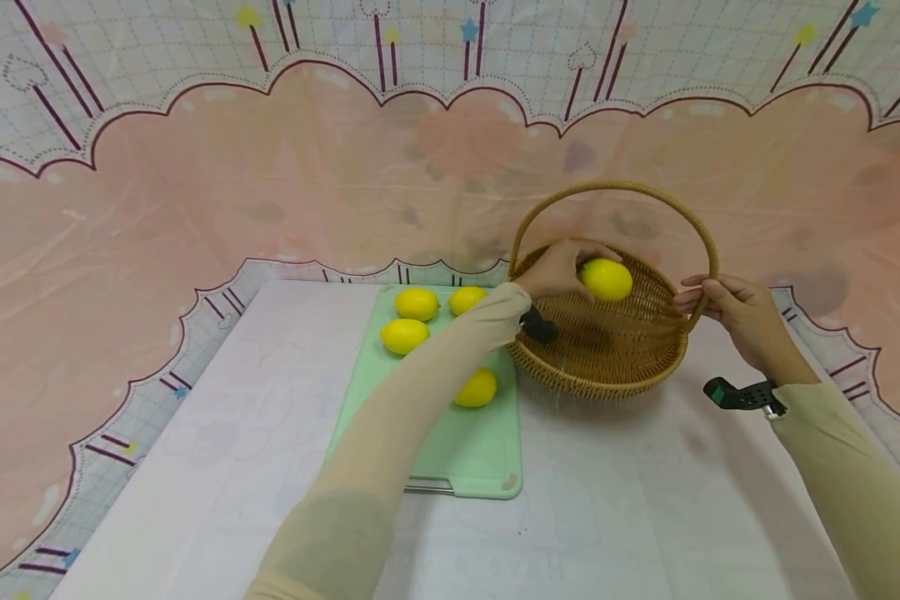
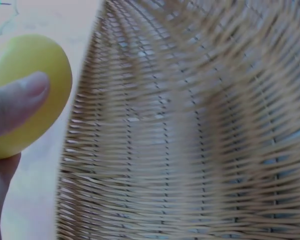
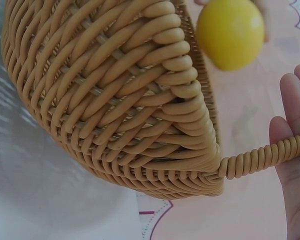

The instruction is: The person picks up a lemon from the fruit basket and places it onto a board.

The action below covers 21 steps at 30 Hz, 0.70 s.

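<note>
Lemon (image 1: 606, 279) pinched in left hand (image 1: 558, 268), basket (image 1: 607, 367) floor directly below; right hand (image 1: 735, 312) gripping handle (image 1: 701, 229).

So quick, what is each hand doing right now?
Left hand: closed around a yellow lemon, held over the wicker basket.
Right hand: fingers on the basket handle; a full grip cannot be told.
</note>
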Each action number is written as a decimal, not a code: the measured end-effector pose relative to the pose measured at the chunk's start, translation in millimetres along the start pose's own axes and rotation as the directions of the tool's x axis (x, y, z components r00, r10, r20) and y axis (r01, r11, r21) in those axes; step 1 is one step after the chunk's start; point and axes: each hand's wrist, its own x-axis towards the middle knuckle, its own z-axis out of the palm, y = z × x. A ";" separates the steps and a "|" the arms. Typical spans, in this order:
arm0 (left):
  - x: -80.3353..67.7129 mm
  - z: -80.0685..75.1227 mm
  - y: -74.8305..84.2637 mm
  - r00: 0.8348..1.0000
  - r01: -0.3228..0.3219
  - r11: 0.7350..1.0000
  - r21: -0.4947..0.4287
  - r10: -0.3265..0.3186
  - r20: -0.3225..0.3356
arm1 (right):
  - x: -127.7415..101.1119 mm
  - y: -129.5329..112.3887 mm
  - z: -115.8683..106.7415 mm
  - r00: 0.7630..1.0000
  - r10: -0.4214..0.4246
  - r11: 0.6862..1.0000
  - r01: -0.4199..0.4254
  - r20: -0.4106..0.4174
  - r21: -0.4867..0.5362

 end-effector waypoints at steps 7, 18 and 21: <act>-16.3 -12.3 13.0 0.999 -0.029 0.996 -0.087 0.026 -0.032 | -1.0 0.5 -0.3 1.000 0.006 1.000 -0.006 -0.005 -0.005; -71.6 -32.2 30.4 0.988 -0.141 0.949 -0.281 0.116 -0.105 | -1.2 0.7 0.2 1.000 -0.009 0.999 0.009 0.010 0.032; -92.6 -36.4 31.7 0.988 -0.130 0.952 -0.277 0.101 -0.119 | -1.7 1.4 -0.1 1.000 -0.009 1.000 0.009 -0.002 0.014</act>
